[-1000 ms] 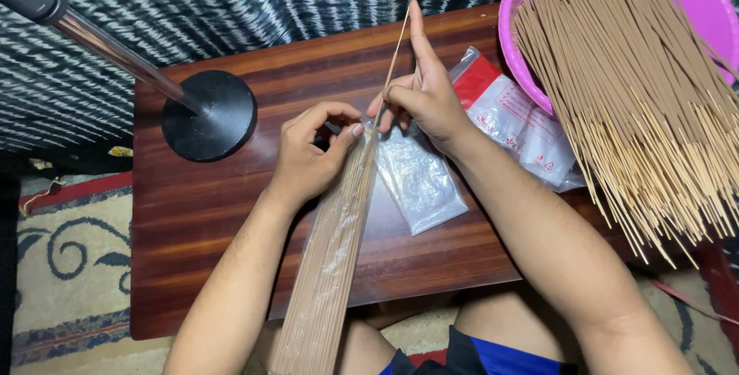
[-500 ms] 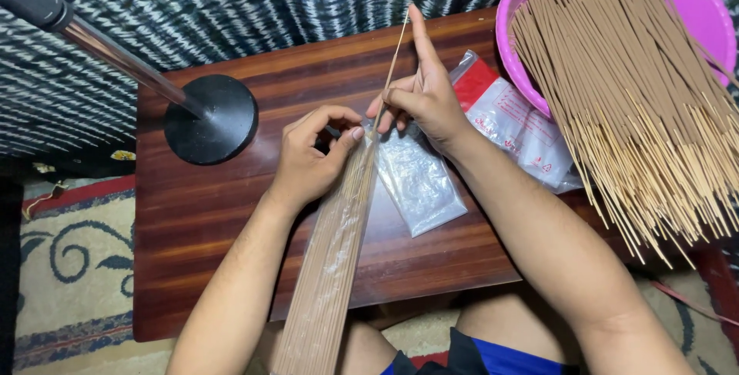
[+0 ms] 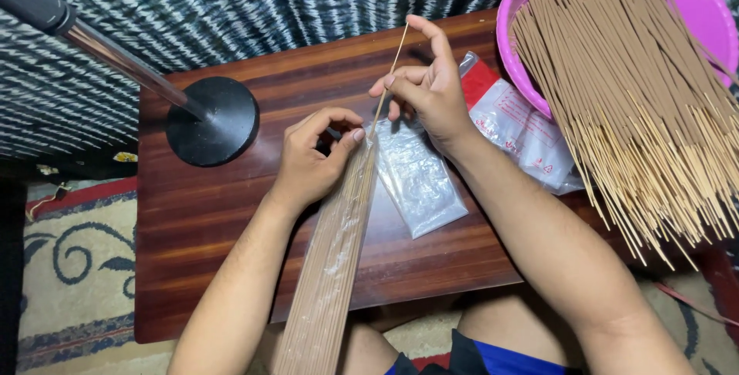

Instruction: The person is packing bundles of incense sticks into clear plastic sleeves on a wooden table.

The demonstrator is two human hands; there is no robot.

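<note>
Left hand (image 3: 312, 163) pinches the sleeve of sticks (image 3: 331, 259); right hand (image 3: 427, 90) seemingly grips one stick (image 3: 389, 75)

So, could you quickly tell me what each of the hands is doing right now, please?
Left hand: closed, pinching the open top of the clear sleeve of incense sticks.
Right hand: closed, fingers holding a single thin stick at the sleeve's mouth.

One head-worn view looks steeply down, close over the wooden table (image 3: 231, 213) and lap.
</note>
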